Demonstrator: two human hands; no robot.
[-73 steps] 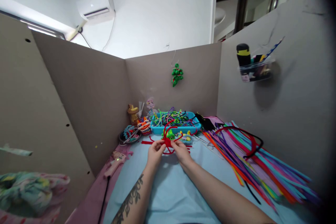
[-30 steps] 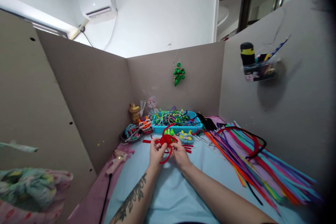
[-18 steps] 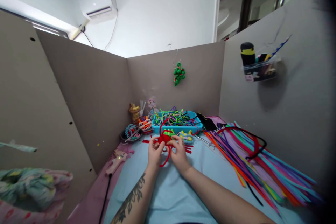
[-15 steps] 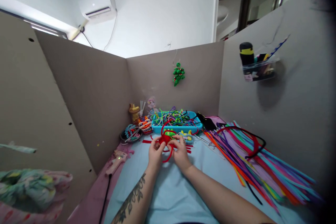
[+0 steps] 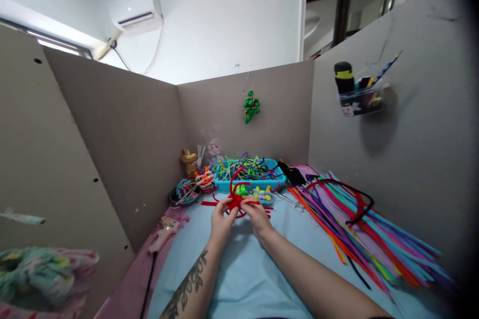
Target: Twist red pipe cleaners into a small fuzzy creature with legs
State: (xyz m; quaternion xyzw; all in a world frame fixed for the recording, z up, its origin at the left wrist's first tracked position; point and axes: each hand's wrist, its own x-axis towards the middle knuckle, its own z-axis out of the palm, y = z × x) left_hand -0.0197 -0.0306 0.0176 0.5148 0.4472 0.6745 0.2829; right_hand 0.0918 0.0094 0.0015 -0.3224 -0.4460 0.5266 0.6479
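Above the blue cloth (image 5: 239, 269), both hands are closed on a red pipe-cleaner piece (image 5: 235, 202) with a dense middle and several curved strands sticking out. My left hand (image 5: 222, 218) pinches its left side between thumb and fingers. On the right, my right hand (image 5: 258, 216) grips a red strand of the same piece. One strand arches upward past the fingertips. Behind the piece lie a green pipe-cleaner figure (image 5: 240, 190) and a blue-and-yellow one (image 5: 263, 196). Short red strips (image 5: 208, 203) rest on the cloth to either side, partly hidden by the hands.
A blue basket (image 5: 224, 185) of tangled pipe cleaners stands at the back. Many long coloured pipe cleaners (image 5: 359, 229) spread over the right side. Silver scissors (image 5: 290, 199) lie beside the basket. At left are a dark bowl (image 5: 175, 199) and a pink glue gun (image 5: 164, 236).
My right hand has turned lower over the red piece, and the strand that hung below it now points sideways at the fingers. The whole view has shifted slightly.
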